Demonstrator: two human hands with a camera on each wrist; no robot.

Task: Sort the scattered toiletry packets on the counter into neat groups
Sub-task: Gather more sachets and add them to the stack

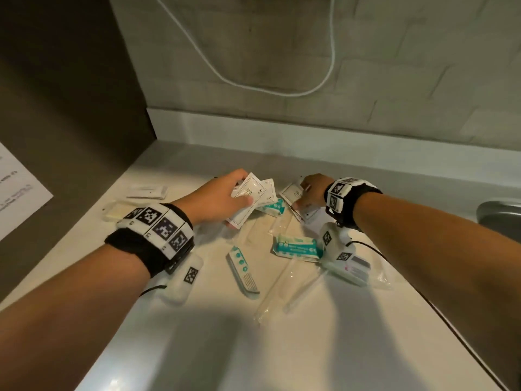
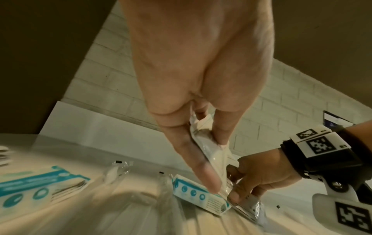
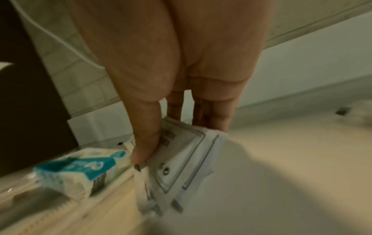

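My left hand (image 1: 225, 197) grips a fanned stack of white square packets (image 1: 255, 194) a little above the counter, thumb on top; the left wrist view shows the white packets (image 2: 209, 152) pinched between thumb and fingers. My right hand (image 1: 310, 193) pinches another bunch of white printed packets (image 1: 293, 193) near the back of the counter, seen close as white packets (image 3: 181, 159) under the thumb. Teal-and-white packets lie loose: one (image 1: 273, 207) between the hands, a narrow one (image 1: 242, 269) in front, a wider one (image 1: 298, 248) to its right.
Clear-wrapped long items (image 1: 282, 289) lie mid-counter. A white packet (image 1: 146, 191) and a clear-wrapped bar (image 1: 115, 211) sit at the far left. A grey-and-pink packet (image 1: 356, 268) lies right. A sink rim (image 1: 499, 218) is at far right; a white cable (image 1: 253, 83) hangs on the wall.
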